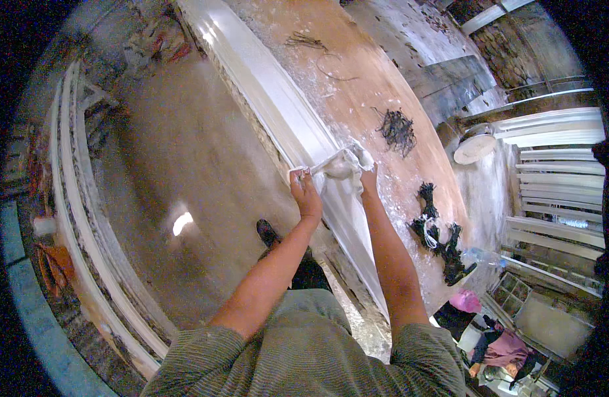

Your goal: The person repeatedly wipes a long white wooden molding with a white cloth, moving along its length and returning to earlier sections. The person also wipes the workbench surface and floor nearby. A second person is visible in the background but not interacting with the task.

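**White sheet held in both hands over a long white moulding**

A limp white sheet (pixel 343 165), cloth or plastic, hangs bunched and creased between the person's two hands, above a long white moulding (pixel 265 73) with lengthwise ridges. The left hand (pixel 306 195) is at the sheet's left end, its fingers pinching the gathered edge. The right hand (pixel 368 181) is at the other end; the sheet partly covers its fingers, so I cannot tell how they close. Both forearms reach forward from short olive-grey sleeves.

The moulding runs along the near, left-hand edge of an orange-brown table (pixel 367 73) dusted with white crumbs. On the table, right of the moulding, lies a loose tangle of dark strands (pixel 397 131); nearer the person are tied black bundles (pixel 453 255), with a loop of white cord (pixel 431 233) among them. A clear plastic bottle (pixel 483 257) lies near the bundles.

Left of the table is a brown floor (pixel 179 126) with a bright patch of light, where a dark shoe (pixel 267 233) shows. Long pale mouldings (pixel 70 192) stretch along the far left, and more white lengths (pixel 556 178) lie in rows at the right.
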A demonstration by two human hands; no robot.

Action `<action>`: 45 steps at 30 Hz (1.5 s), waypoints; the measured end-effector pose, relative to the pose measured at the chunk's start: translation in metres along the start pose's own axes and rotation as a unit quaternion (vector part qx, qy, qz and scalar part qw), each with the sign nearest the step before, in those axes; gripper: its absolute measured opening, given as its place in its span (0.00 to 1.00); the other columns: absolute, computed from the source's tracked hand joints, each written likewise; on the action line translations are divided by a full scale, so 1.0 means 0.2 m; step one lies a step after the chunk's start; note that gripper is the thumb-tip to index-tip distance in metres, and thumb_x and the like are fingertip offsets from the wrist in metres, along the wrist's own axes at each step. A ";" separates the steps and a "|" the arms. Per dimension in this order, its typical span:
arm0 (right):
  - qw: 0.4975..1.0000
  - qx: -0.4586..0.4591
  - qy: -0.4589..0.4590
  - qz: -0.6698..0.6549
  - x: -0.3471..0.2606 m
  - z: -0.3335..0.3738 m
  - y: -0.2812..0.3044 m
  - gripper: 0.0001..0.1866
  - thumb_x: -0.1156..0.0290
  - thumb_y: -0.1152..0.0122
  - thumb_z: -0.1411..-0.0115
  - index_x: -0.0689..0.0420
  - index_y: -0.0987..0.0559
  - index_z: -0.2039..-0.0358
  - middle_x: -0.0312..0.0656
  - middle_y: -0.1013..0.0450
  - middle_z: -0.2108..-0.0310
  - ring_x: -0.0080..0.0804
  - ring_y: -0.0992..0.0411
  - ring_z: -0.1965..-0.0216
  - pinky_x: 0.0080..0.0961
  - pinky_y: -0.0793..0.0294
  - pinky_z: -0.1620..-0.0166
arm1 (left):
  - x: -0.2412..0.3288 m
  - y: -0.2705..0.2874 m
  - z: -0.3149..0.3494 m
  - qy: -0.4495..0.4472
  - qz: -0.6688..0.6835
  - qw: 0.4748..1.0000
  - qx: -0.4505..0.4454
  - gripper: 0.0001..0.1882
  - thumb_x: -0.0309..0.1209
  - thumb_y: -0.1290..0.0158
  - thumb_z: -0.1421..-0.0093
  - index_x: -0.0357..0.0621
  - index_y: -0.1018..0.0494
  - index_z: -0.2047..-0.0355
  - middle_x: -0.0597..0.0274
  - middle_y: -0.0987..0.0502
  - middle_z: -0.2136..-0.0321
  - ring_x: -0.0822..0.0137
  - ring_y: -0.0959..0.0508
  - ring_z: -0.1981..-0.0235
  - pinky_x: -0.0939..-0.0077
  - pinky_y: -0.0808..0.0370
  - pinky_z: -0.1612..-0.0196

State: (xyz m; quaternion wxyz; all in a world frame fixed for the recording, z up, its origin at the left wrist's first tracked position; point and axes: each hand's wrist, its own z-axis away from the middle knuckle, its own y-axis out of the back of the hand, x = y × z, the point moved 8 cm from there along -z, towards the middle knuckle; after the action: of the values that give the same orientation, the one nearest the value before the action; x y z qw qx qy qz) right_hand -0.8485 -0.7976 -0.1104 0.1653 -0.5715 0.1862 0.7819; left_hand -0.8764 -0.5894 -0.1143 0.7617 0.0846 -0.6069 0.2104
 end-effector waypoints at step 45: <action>0.997 0.050 0.036 0.050 0.93 2.09 2.95 0.17 0.68 0.42 0.48 0.60 0.27 0.57 0.37 0.28 0.63 0.22 0.32 0.63 0.20 0.32 0.60 | -0.90 0.01 3.41 0.004 0.002 0.999 -0.038 0.10 0.33 0.54 0.42 0.42 0.41 0.76 0.68 0.40 0.78 0.74 0.41 0.72 0.79 0.39 0.66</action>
State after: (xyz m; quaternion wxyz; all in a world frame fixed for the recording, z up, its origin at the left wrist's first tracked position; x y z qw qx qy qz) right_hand -1.5291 -1.1051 -0.1122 0.1477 -0.5803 0.2595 0.7577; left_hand -1.5153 -0.8884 -0.1170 0.7661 0.0541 -0.6118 0.1892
